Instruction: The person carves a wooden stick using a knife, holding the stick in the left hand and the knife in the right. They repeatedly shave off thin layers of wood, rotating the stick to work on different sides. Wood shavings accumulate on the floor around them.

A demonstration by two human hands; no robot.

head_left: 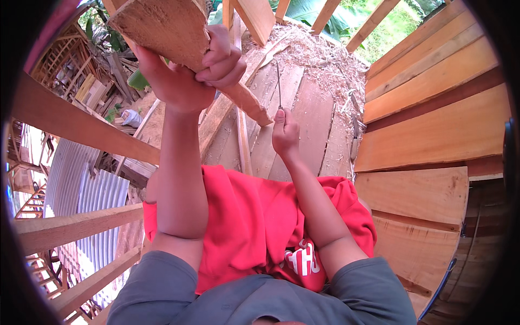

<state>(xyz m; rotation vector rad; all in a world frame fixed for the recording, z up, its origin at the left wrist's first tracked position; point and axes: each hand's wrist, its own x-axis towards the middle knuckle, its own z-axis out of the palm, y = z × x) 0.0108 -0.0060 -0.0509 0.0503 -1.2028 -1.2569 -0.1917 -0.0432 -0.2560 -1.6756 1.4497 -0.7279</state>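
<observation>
High at the left, my left hand (187,78) grips a rough-cut piece of wood (165,30), its fingers wrapped round the edge. The wood's broad end is close to the view, and its narrower part slants down to the right toward the plank floor. Close by on the right, my right hand (287,132) is closed with the thumb uppermost round a long thin dark tool (279,81). The tool points away from me and looks like a blade seen edge-on; its handle is hidden in the fist. It stands apart from the wood.
Wood shavings (330,59) lie over the far part of the plank floor (309,114). Board walling (428,130) rises on the right. Wooden rails (81,227) run along the left, with corrugated metal sheets (89,189) beyond. A long timber (216,122) lies beneath the held wood.
</observation>
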